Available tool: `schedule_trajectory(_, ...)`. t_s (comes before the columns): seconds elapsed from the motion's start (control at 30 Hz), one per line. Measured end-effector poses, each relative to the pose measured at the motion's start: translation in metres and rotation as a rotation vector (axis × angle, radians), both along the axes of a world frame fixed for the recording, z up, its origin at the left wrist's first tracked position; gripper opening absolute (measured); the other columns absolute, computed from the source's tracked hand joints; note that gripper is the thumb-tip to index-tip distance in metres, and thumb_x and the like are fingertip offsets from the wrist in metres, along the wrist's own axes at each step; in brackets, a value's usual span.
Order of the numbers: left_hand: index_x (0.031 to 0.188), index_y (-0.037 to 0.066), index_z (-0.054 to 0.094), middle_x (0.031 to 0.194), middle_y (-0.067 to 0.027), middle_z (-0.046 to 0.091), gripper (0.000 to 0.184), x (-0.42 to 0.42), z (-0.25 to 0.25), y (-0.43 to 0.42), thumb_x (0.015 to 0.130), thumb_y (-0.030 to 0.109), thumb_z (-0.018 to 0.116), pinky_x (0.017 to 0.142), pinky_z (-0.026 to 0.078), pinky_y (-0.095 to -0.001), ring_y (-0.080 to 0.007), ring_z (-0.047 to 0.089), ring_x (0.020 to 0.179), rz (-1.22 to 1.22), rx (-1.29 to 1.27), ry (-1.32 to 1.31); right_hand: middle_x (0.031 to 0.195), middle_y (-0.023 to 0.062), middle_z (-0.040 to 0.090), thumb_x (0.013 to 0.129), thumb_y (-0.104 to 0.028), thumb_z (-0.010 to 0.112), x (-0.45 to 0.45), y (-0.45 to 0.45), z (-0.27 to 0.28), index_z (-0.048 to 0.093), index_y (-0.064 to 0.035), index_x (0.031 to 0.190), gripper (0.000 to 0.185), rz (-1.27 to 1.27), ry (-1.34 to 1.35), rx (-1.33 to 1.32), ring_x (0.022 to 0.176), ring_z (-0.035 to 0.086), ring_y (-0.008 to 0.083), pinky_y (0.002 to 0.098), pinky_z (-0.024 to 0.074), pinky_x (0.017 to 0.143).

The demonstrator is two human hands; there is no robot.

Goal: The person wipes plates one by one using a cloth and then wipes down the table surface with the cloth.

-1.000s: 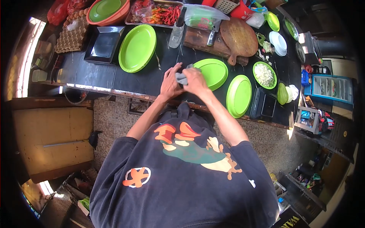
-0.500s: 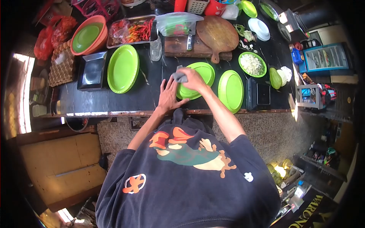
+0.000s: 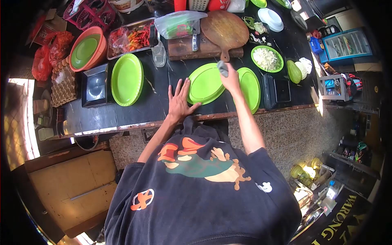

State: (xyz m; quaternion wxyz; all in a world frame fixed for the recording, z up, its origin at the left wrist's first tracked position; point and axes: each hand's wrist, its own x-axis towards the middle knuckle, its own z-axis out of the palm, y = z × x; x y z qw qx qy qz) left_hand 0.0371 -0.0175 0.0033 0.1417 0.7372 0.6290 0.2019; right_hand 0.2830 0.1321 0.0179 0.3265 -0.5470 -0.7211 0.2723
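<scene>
In the head view, a green oval plate (image 3: 203, 87) lies on the black tabletop in front of me, an oval ring showing on its surface. My left hand (image 3: 179, 102) rests with spread fingers at the plate's left edge. My right hand (image 3: 230, 78) is closed around a grey cloth (image 3: 222, 68), held at the plate's upper right edge. Partly behind that wrist lies a second green oval plate (image 3: 250, 90). A third green oval plate (image 3: 127, 79) sits to the left, its hollow side up.
Behind the plates are a round wooden board (image 3: 224, 30), a knife (image 3: 195, 42) and a tray of chillies (image 3: 136, 38). A plate of chopped white pieces (image 3: 267, 59) and black dishes (image 3: 277, 90) stand right. An egg tray (image 3: 64, 83) and orange basin (image 3: 102, 47) stand left.
My right hand has moved right with the cloth, from the plate's upper left to its upper right edge. My left hand stays at the left edge. The camera view has tilted slightly.
</scene>
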Motion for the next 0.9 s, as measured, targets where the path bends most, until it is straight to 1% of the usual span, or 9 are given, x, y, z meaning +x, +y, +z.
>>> schedule_trajectory(0.07, 0.168, 0.004, 0.031, 0.174, -0.0093, 0.036, 0.115, -0.001, -0.001, -0.001, 0.086, 0.073, 0.071, 0.131, 0.007, -0.0637, -0.0313, 0.025, 0.164, -0.003, 0.008, -0.002, 0.112, 0.0203, 0.077, 0.088, -0.008, 0.071, 0.008, -0.012, -0.003, 0.068, -0.0065, 0.124, 0.036, -0.258, 0.121, -0.154, 0.110, 0.074, 0.0416, 0.0446, 0.0592, 0.093)
schedule_trajectory(0.2, 0.168, 0.005, 0.032, 0.174, -0.0085, 0.037, 0.115, 0.000, -0.004, -0.001, 0.085, 0.074, 0.072, 0.131, 0.007, -0.0630, -0.0304, 0.025, 0.164, 0.004, 0.019, -0.004, 0.107, 0.0218, 0.077, 0.089, -0.015, 0.071, 0.001, -0.049, -0.003, 0.068, -0.0097, 0.124, 0.036, -0.425, 0.031, -0.175, 0.106, 0.075, 0.0426, 0.0493, 0.0583, 0.089)
schedule_trajectory(0.37, 0.168, 0.005, 0.032, 0.174, -0.0087, 0.036, 0.115, -0.002, -0.004, 0.002, 0.084, 0.073, 0.073, 0.130, 0.007, -0.0631, -0.0302, 0.023, 0.165, 0.001, 0.023, -0.026, 0.101, 0.0259, 0.077, 0.089, -0.010, 0.072, -0.013, -0.119, 0.009, 0.067, -0.0028, 0.124, 0.035, -0.290, -0.021, -0.067, 0.100, 0.076, 0.0447, 0.0489, 0.0611, 0.087)
schedule_trajectory(0.47, 0.168, 0.006, 0.032, 0.174, -0.0094, 0.036, 0.114, -0.004, -0.008, 0.000, 0.084, 0.071, 0.075, 0.130, 0.006, -0.0636, -0.0304, 0.023, 0.165, 0.014, 0.015, -0.055, 0.106, 0.0223, 0.079, 0.089, -0.008, 0.076, 0.004, -0.122, 0.020, 0.071, -0.0022, 0.123, 0.035, -0.180, -0.025, -0.232, 0.104, 0.078, 0.0375, 0.0438, 0.0615, 0.090)
schedule_trajectory(0.6, 0.168, 0.007, 0.033, 0.174, -0.0092, 0.037, 0.115, -0.009, -0.007, 0.003, 0.083, 0.071, 0.076, 0.130, 0.007, -0.0638, -0.0303, 0.024, 0.165, 0.011, 0.030, -0.068, 0.117, 0.0172, 0.078, 0.092, 0.004, 0.068, 0.004, -0.076, 0.044, 0.065, -0.0028, 0.132, 0.041, -0.185, -0.003, 0.019, 0.108, 0.078, 0.0313, 0.0395, 0.0602, 0.093)
schedule_trajectory(0.67, 0.168, 0.008, 0.034, 0.174, -0.0082, 0.037, 0.114, -0.007, -0.008, -0.002, 0.082, 0.071, 0.076, 0.131, 0.008, -0.0637, -0.0295, 0.024, 0.165, -0.006, 0.010, -0.070, 0.134, 0.0196, 0.072, 0.090, 0.006, 0.068, 0.002, -0.054, 0.026, 0.063, -0.0032, 0.136, 0.048, -0.096, 0.022, -0.044, 0.128, 0.069, 0.0357, 0.0425, 0.0556, 0.106)
schedule_trajectory(0.73, 0.168, 0.008, 0.033, 0.175, -0.0079, 0.036, 0.116, -0.005, -0.012, -0.001, 0.082, 0.073, 0.075, 0.130, 0.009, -0.0644, -0.0292, 0.023, 0.165, 0.004, 0.015, -0.059, 0.149, 0.0218, 0.063, 0.087, 0.005, 0.069, -0.008, -0.048, -0.004, 0.062, -0.0047, 0.138, 0.053, 0.028, -0.121, 0.114, 0.148, 0.051, 0.0407, 0.0460, 0.0450, 0.120)
schedule_trajectory(0.77, 0.169, 0.009, 0.031, 0.175, -0.0083, 0.035, 0.116, -0.005, -0.015, 0.000, 0.082, 0.073, 0.076, 0.129, 0.009, -0.0654, -0.0293, 0.022, 0.165, -0.001, 0.015, -0.060, 0.156, 0.0203, 0.057, 0.086, 0.002, 0.072, -0.015, -0.050, -0.012, 0.063, -0.0074, 0.138, 0.054, 0.064, -0.112, 0.075, 0.157, 0.039, 0.0424, 0.0501, 0.0340, 0.128)
schedule_trajectory(0.9, 0.171, 0.010, 0.025, 0.177, -0.0085, 0.030, 0.122, -0.010, -0.019, 0.002, 0.077, 0.063, 0.082, 0.127, 0.009, -0.0674, -0.0288, 0.020, 0.166, -0.014, -0.026, -0.062, 0.155, 0.0142, 0.061, 0.082, -0.001, 0.074, -0.060, -0.095, -0.005, 0.066, -0.0101, 0.135, 0.054, 0.318, -0.058, 0.050, 0.153, 0.045, 0.0412, 0.0569, 0.0277, 0.131)
